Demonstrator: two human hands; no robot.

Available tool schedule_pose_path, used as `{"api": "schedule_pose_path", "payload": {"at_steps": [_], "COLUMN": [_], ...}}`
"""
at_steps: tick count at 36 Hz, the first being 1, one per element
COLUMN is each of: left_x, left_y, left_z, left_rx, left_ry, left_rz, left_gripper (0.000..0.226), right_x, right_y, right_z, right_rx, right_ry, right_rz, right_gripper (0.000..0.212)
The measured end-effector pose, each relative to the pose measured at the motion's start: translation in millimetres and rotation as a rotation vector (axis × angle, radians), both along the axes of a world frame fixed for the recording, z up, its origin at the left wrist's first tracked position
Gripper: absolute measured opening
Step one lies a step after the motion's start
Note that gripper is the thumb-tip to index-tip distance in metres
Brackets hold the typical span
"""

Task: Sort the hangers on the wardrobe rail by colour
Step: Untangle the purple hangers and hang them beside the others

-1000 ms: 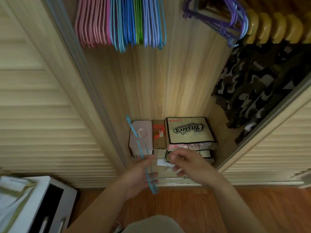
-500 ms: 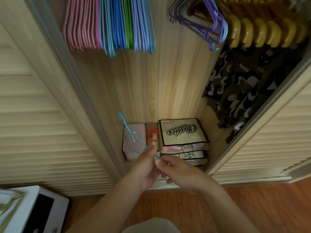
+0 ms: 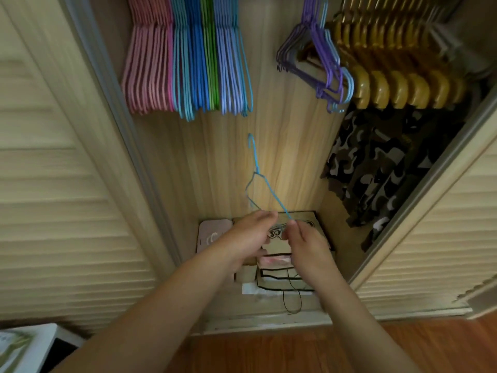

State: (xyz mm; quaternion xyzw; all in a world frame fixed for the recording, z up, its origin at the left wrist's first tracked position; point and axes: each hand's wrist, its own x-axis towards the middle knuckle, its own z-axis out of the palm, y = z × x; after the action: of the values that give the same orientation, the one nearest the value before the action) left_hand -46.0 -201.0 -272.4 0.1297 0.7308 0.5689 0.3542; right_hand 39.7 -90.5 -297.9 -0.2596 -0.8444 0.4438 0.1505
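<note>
A thin light-blue wire hanger (image 3: pixel 257 175) stands hook-up in front of the wardrobe's back panel. My left hand (image 3: pixel 251 234) grips its lower left part and my right hand (image 3: pixel 304 242) pinches its right arm. Above, hangers hang in colour blocks: pink hangers (image 3: pixel 148 63), light-blue hangers (image 3: pixel 179 65), dark-blue hangers (image 3: pixel 195 60), green hangers (image 3: pixel 212 57) and pale-blue hangers (image 3: pixel 232 65). Farther right hang purple hangers (image 3: pixel 314 55) and thick yellow hangers (image 3: pixel 398 84). The rail itself is out of view.
A camouflage garment (image 3: pixel 382 170) hangs at the right. On the wardrobe floor lie a pink box (image 3: pixel 212 234) and a printed storage bag (image 3: pixel 309 224). Louvred doors (image 3: pixel 59 184) flank the opening. A white unit (image 3: pixel 32 348) stands at the lower left.
Both hands have lifted the light-blue hanger upward and turned it hook-up; earlier it lay low and slanted in my left hand. The view has tilted up toward the hanging rows.
</note>
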Motion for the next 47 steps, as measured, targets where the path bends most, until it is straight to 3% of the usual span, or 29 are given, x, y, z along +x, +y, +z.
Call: {"api": "schedule_pose_path", "payload": {"at_steps": [5,7,12,17,20,24,28,35,47], "left_x": [-21,-37,-81,-118,-135,-155,-162,-165,-166], "left_y": [-29,-42,-73,-103,-117,-130,-129,-131,-129], "left_z": [58,86,151,213,238,248,247,238,238], "left_rx": [-0.047,-0.005,-0.109,-0.442,-0.651,-0.749,-0.77,-0.799,-0.82], "left_ry": [0.604,0.886,1.638,2.068,2.164,2.181,2.19,2.224,2.218], "left_rz": [0.034,0.12,0.332,0.391,0.425,0.476,0.501,0.52,0.557], "left_gripper": [0.02,0.016,0.02,0.025,0.024,0.029,0.029,0.024,0.022], "right_x": [-12,-19,-41,-69,-93,-131,-177,-209,-221], "right_y": [32,42,51,48,46,48,65,65,56], "right_z": [36,54,99,158,184,205,204,185,169], "right_rx": [-0.021,0.01,-0.091,0.022,0.052,0.115,0.18,0.284,0.441], "right_ry": [0.08,0.137,0.31,0.397,0.458,0.476,0.465,0.403,0.365], "right_rz": [-0.104,-0.109,-0.109,-0.057,-0.055,-0.084,-0.08,-0.044,0.02], "right_gripper": [0.043,0.044,0.04,0.036,0.036,0.037,0.052,0.028,0.03]}}
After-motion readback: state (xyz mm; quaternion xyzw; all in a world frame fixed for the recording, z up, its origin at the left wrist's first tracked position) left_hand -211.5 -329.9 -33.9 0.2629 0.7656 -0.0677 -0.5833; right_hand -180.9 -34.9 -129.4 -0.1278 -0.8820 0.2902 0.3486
